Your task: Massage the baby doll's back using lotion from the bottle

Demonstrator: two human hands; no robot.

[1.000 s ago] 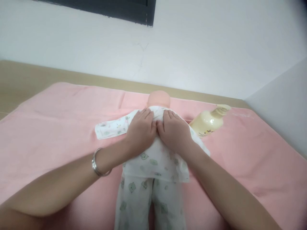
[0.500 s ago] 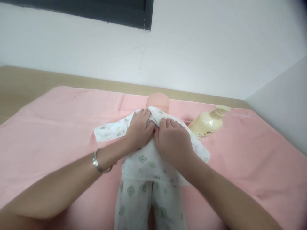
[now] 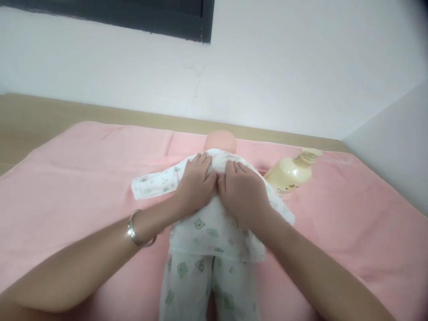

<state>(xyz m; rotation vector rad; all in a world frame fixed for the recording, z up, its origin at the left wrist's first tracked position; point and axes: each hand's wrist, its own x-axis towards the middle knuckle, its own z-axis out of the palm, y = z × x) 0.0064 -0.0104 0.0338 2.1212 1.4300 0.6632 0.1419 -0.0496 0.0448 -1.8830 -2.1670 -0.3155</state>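
Observation:
A baby doll lies on the pink sheet in a white long-sleeved shirt [image 3: 207, 227] and matching trousers [image 3: 187, 276], both printed with small green figures. Its smooth round head [image 3: 220, 140] points away from me, with no face in sight. My left hand [image 3: 195, 185] rests flat on the upper part of the shirt, fingers stretched toward the doll's shoulder. Beside it, my right hand [image 3: 244, 189] presses on the same cloth, fingers extended and slightly bent. The two thumbs nearly meet at the middle. Cloth beneath both palms is hidden.
A pale yellow pump bottle [image 3: 290, 174] leans or lies right of the doll. The pink sheet [image 3: 67, 178] covers most of a wooden surface [image 3: 33, 111], which ends at a white wall [image 3: 267, 67]. A dark frame [image 3: 150, 18] is set in the wall.
The fold of shirt cloth raised between my hands has flattened out. My right fingers have shifted slightly up the shirt, while my left hand has barely moved.

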